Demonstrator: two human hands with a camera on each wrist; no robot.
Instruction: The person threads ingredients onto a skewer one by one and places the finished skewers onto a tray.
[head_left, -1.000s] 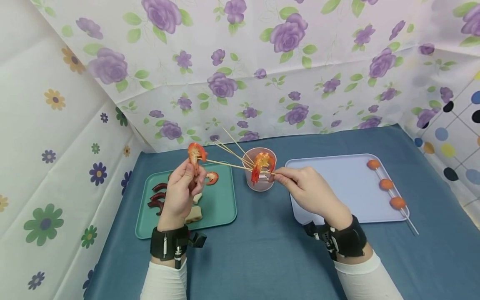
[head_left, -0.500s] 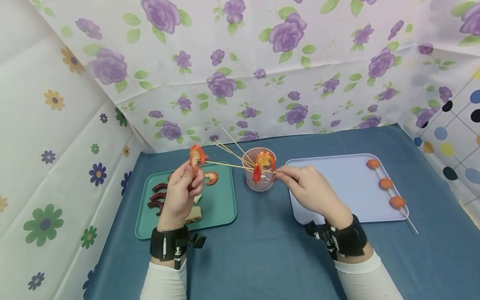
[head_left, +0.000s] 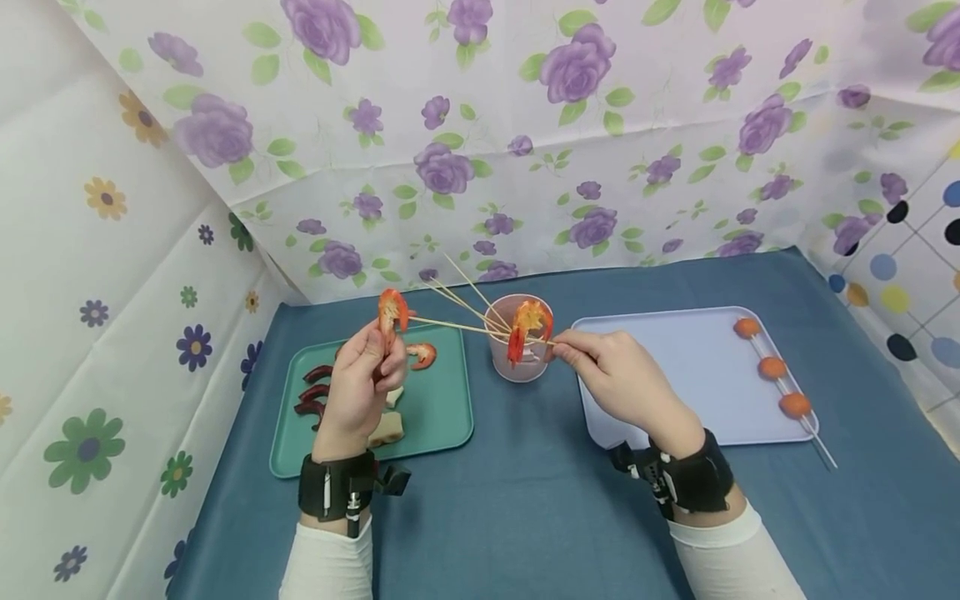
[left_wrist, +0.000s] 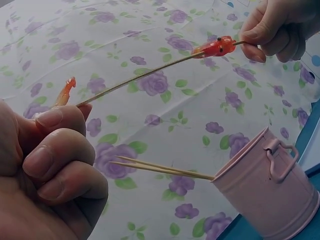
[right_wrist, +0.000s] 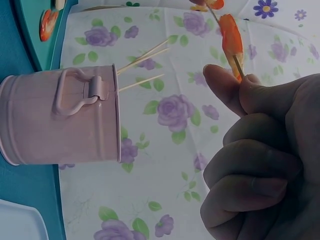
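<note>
My left hand (head_left: 358, 379) pinches a peeled-looking orange shrimp (head_left: 390, 309) with its tail down, above the green tray. A thin bamboo skewer (left_wrist: 140, 76) runs from that shrimp across to my right hand (head_left: 626, 375), which grips its other end between thumb and forefinger. Close to the right fingertips, a second shrimp (head_left: 533, 318) is threaded on the skewer, curled over the pink bucket in the head view. In the left wrist view this threaded shrimp (left_wrist: 216, 48) sits well apart from the left fingers. The skewer's tip is hidden at the left hand.
The pink bucket (right_wrist: 60, 120) holds several bare skewers (left_wrist: 165, 170). At left, a green tray (head_left: 438, 425) bears dark red sausage pieces (head_left: 315, 392), another shrimp (head_left: 423, 356) and pale blocks (head_left: 387, 428). At right, a lilac tray (head_left: 660, 358) carries a skewer of orange balls (head_left: 772, 367).
The right hand and its threaded shrimp have shifted slightly to the right. The left hand's shrimp has tilted a little, and both grips stay the same.
</note>
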